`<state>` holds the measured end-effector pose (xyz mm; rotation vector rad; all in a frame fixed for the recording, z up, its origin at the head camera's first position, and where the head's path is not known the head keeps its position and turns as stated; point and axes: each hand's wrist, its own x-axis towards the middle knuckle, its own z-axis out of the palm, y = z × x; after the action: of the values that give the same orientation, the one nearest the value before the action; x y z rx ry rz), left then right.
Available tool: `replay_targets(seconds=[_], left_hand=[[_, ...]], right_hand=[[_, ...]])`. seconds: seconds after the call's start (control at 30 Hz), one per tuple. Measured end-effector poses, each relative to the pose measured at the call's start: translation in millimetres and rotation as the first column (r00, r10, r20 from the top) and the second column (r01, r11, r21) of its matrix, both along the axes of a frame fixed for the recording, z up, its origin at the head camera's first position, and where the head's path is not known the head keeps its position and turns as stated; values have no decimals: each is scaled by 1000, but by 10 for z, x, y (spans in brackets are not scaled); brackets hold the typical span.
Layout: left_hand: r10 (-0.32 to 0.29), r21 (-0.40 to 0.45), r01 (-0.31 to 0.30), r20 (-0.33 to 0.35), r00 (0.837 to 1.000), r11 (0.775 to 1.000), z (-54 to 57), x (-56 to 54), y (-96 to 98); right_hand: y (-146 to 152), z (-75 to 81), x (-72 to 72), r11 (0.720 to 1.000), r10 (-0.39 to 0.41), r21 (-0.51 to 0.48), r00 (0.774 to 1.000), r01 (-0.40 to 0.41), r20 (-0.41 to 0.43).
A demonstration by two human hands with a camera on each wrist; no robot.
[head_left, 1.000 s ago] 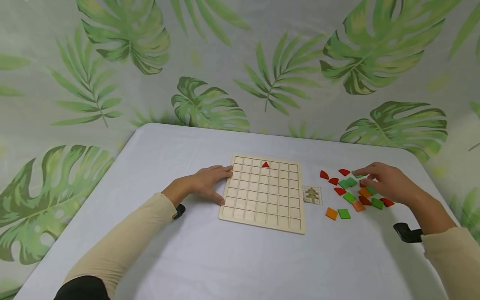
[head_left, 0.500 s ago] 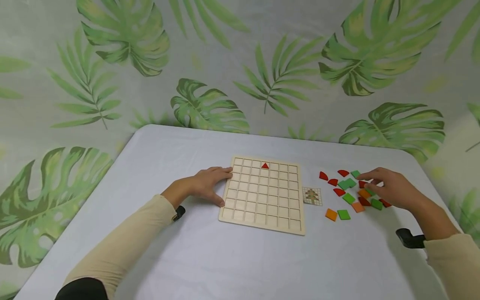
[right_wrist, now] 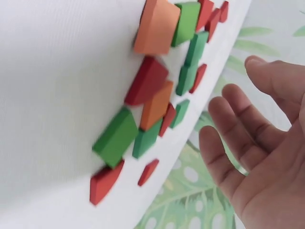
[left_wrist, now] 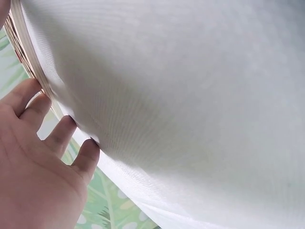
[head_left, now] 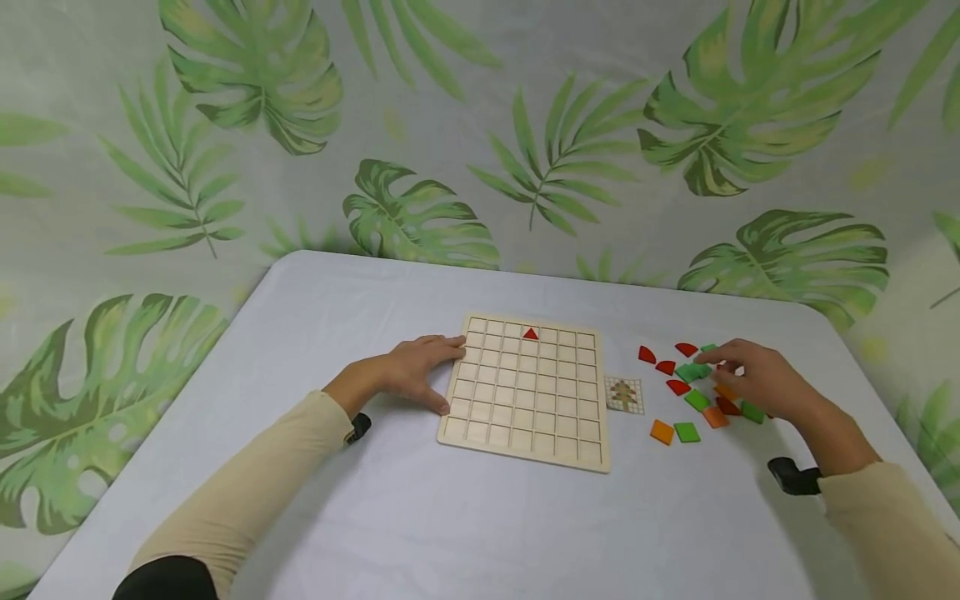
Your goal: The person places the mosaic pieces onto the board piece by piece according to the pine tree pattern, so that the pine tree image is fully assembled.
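Observation:
A pale wooden grid board (head_left: 517, 392) lies in the middle of the table, with one red triangle (head_left: 530, 334) in its top row. My left hand (head_left: 408, 367) rests at the board's left edge, fingers and thumb spread along it. To the right, my right hand (head_left: 768, 383) hovers over scattered flat pieces, its fingers loosely bent. The right wrist view shows that hand (right_wrist: 267, 143) with nothing between thumb and fingers. Beneath and around it lie red quarter-rounds such as this red piece (right_wrist: 147, 81), green tiles (right_wrist: 116, 136) and orange tiles (right_wrist: 157, 105). Part of the pile is hidden by the hand.
A small card (head_left: 625, 395) with a tree pattern on a grid lies against the board's right side. An orange tile (head_left: 662, 431) and a green tile (head_left: 686, 432) lie nearer the front. The white table (head_left: 375, 508) meets a leaf-patterned backdrop (head_left: 420, 100).
My right hand has shifted left over the pieces, its fingertips now close over the green tiles. The left hand and the board have stayed put.

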<state>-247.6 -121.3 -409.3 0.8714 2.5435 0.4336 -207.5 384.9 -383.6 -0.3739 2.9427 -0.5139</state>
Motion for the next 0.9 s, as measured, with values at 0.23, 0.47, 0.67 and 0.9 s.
replay_targets(seconds=[0.23, 0.47, 0.67, 0.9], left_hand=[[5, 10, -5, 22, 1000, 1000, -26, -12, -6], [18, -7, -18, 20, 1000, 1000, -42, -19, -6], [18, -11, -18, 18, 1000, 1000, -35, -22, -14], [14, 1, -14, 14, 1000, 1000, -50, -20, -31]], right_hand=[[-126, -49, -82, 1000, -5, -25, 1000, 4, -8], [-172, -95, -126, 1000, -4, 14, 1000, 4, 4], [-131, -196, -199, 995, -7, 100, 1000, 4, 22], [-87, -235, -212, 992, -9, 129, 1000, 7, 20]])
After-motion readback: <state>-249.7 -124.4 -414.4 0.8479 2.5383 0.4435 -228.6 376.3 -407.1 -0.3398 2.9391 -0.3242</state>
